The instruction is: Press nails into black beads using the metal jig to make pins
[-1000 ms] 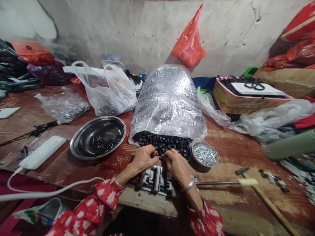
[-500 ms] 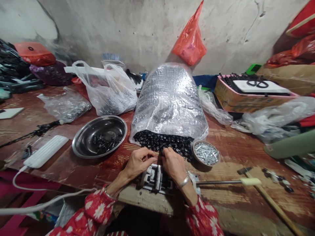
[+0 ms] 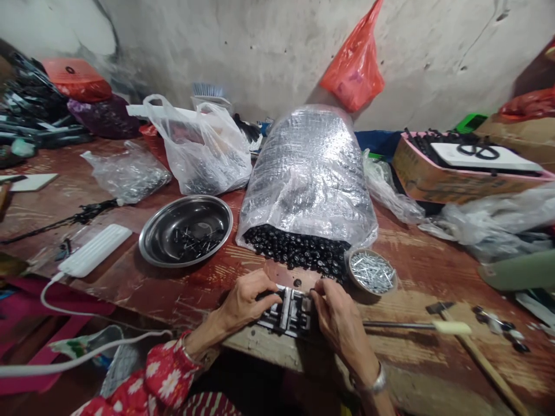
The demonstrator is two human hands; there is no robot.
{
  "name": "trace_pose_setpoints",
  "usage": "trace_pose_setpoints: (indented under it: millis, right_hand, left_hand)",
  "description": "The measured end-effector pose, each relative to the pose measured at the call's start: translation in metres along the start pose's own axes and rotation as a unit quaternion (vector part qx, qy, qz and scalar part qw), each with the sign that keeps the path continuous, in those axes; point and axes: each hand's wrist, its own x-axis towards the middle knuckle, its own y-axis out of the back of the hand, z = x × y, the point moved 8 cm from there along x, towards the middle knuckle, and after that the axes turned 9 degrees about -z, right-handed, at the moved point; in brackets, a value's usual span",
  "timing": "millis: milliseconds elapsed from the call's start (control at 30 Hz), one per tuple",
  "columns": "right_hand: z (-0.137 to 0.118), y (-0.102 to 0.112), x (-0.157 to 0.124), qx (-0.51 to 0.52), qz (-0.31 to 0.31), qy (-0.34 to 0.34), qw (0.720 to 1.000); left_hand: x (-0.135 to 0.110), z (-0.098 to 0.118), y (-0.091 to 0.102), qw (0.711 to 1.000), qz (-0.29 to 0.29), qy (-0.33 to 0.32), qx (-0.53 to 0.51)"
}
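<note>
A small metal jig (image 3: 285, 315) with bright bars and dark slots lies at the table's front edge, between my two hands. My left hand (image 3: 248, 301) is closed at its left side, thumb and forefinger pinching a small black part just over it. My right hand (image 3: 340, 315), with a bracelet at the wrist, pinches at the jig's upper right corner; a dark bit shows at its fingertips, too small to name. Just behind, a heap of small black round pieces (image 3: 299, 252) spills from a large silvery bag (image 3: 310, 167). One loose black piece (image 3: 297, 282) lies between heap and jig.
A bowl of metal pins (image 3: 373, 271) stands right of the heap. At left is a steel basin (image 3: 186, 231) with black parts. A pale-handled rod (image 3: 451, 327) and a hammer (image 3: 477, 352) lie at right. A white power strip (image 3: 93, 251) sits far left.
My hands have moved apart and down from the edge of the heap to either side of the jig. The view has shifted slightly left.
</note>
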Motion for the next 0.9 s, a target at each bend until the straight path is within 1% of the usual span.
trace_pose_setpoints:
  millis: [167,233,300,367,500,633,733,900]
  right_hand:
    - [-0.02,0.002,-0.011,-0.052,0.03,0.041,0.997]
    - [-0.026,0.001,-0.013,-0.063,0.039,0.05,0.996]
    - [-0.029,0.0,-0.015,-0.062,0.047,0.056,0.995]
    - [-0.031,-0.004,-0.018,-0.056,0.045,0.053,0.996]
    - [-0.031,-0.013,-0.018,-0.075,0.022,0.016,0.997]
    - [-0.025,-0.017,-0.015,-0.077,0.021,-0.025,0.997]
    - [-0.019,-0.018,-0.013,-0.041,0.02,-0.03,0.999]
    - [-0.015,-0.018,-0.013,-0.001,-0.005,-0.026,1.0]
  left_hand:
    - [0.001,0.0,-0.005,1.0,0.01,-0.016,-0.003]
    - [0.0,-0.004,-0.006,1.0,0.007,0.008,0.002]
    - [-0.002,-0.009,-0.007,0.999,0.0,0.046,0.013]
    - [-0.003,-0.012,-0.007,0.997,-0.011,0.076,0.026]
    - [-0.005,-0.012,-0.008,0.994,-0.032,0.097,0.041]
    - [-0.007,-0.013,-0.008,0.992,-0.046,0.111,0.03]
    - [-0.008,-0.014,-0.008,0.991,-0.042,0.127,0.022]
    - [-0.01,-0.017,-0.009,0.99,-0.034,0.139,0.019]
